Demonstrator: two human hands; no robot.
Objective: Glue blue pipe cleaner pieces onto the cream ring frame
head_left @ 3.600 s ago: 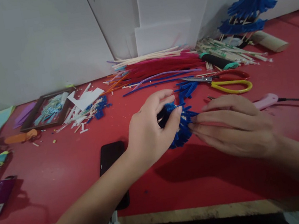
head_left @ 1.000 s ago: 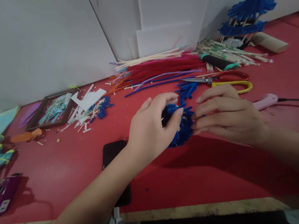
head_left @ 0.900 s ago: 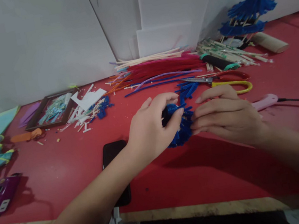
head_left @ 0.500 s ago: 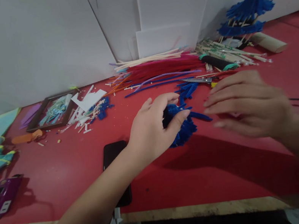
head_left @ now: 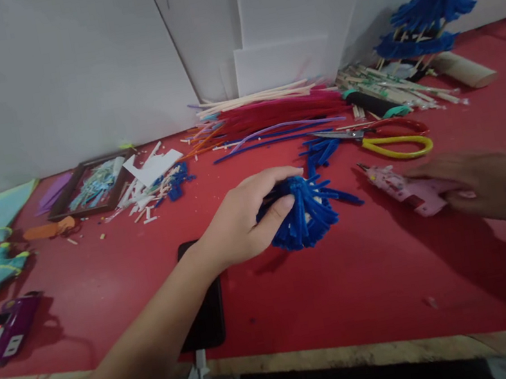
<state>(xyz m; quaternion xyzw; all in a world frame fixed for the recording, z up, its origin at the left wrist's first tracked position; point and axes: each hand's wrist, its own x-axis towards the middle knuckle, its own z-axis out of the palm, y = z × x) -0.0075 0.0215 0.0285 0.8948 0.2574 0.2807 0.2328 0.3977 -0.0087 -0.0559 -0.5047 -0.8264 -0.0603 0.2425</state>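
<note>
My left hand [head_left: 248, 219] is curled around a round piece made of blue pipe cleaners [head_left: 305, 216], thumb on top, holding it low over the red table. Strips of blue fan out from its crown, and a pale patch shows between some of them. At the right, my right hand [head_left: 482, 185] has its fingers on the handle of a pink glue gun [head_left: 412, 187], whose nozzle points to the upper left. Just beyond lie scissors [head_left: 396, 141] with red and yellow handles, their blades near loose blue pipe cleaner pieces [head_left: 322, 150].
A phone [head_left: 206, 315] on a cable lies by my left forearm. Bundled pipe cleaners [head_left: 279, 113] and wrapped sticks [head_left: 391, 86] line the wall. A blue tiered roof model [head_left: 428, 15] stands back right. Leftward are a brown tray [head_left: 64, 203], scraps [head_left: 151, 194] and a purple device [head_left: 9, 334].
My right hand has moved right and down from near the blue piece to the pink glue gun. The scissors' handles have come into view. My left hand keeps hold of the blue piece.
</note>
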